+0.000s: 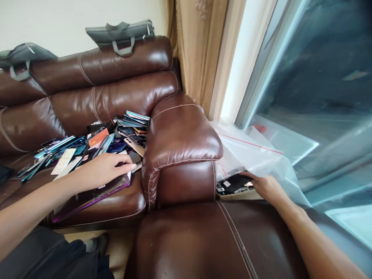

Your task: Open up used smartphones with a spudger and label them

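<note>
At the seat's front edge, my left hand [107, 168] grips a glossy dark flat panel with a purple edge [95, 197], thumb and forefinger near its right end. Its other fingers are partly hidden. Behind it a loose heap of thin phones or phone covers [101, 139] lies against the armrest, in black, blue, white, orange and gold. My right hand [266, 188] reaches beyond the armrest, with one finger or thumb on a black flat part [235, 182] and the others out of sight. Around that part lie other dark pieces, beneath a clear plastic bag [247, 145] with red lines.
A brown leather sofa [124, 91] spans the left, with a thick armrest [183, 131] between my hands. A leather seat [188, 236] fills the front. Two grey bags [122, 33] rest on the backrest. Curtains [197, 50] and a window [319, 77] border the right side.
</note>
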A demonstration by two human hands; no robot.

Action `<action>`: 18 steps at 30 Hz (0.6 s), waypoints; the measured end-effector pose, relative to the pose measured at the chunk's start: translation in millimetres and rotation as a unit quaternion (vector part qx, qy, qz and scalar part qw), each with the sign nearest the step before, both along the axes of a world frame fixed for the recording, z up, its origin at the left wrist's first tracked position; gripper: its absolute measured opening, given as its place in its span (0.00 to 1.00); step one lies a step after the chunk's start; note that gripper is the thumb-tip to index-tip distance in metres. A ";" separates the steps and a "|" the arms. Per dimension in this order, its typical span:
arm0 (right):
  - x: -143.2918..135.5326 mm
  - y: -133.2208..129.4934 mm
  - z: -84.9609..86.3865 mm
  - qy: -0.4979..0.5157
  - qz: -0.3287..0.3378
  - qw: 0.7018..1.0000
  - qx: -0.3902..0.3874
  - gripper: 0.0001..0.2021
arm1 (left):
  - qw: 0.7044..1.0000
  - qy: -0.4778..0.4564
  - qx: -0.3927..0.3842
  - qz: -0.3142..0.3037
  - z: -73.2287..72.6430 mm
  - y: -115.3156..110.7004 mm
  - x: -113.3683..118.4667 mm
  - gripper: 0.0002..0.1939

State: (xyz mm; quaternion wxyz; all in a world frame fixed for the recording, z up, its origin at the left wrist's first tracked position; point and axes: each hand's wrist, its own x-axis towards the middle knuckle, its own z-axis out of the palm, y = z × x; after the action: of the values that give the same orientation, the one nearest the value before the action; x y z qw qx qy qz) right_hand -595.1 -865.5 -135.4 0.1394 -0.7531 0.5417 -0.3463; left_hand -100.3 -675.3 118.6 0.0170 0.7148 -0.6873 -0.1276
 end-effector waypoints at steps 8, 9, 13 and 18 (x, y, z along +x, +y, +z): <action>1.3 1.2 10.9 -0.014 0.065 0.998 0.023 0.20 | 1.000 -0.001 -0.010 -0.012 4.6 -4.2 -14.8 0.24; 1.8 2.3 13.9 -0.022 0.072 0.997 0.029 0.21 | 1.000 0.001 -0.010 -0.009 4.3 -3.7 -14.1 0.24; 5.1 12.0 31.6 -0.046 0.111 0.991 0.063 0.25 | 1.000 0.031 -0.004 0.005 0.5 -3.8 -7.3 0.24; 13.6 24.6 50.5 -0.085 0.154 0.981 0.078 0.23 | 0.998 0.057 0.013 0.010 -9.9 -10.3 -8.0 0.24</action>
State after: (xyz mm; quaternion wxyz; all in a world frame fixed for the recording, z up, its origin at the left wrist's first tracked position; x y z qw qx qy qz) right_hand -581.5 -840.9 -84.9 0.2946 -0.7823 0.4308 -0.3400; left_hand -108.3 -685.6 108.8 0.0481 0.7131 -0.6766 -0.1771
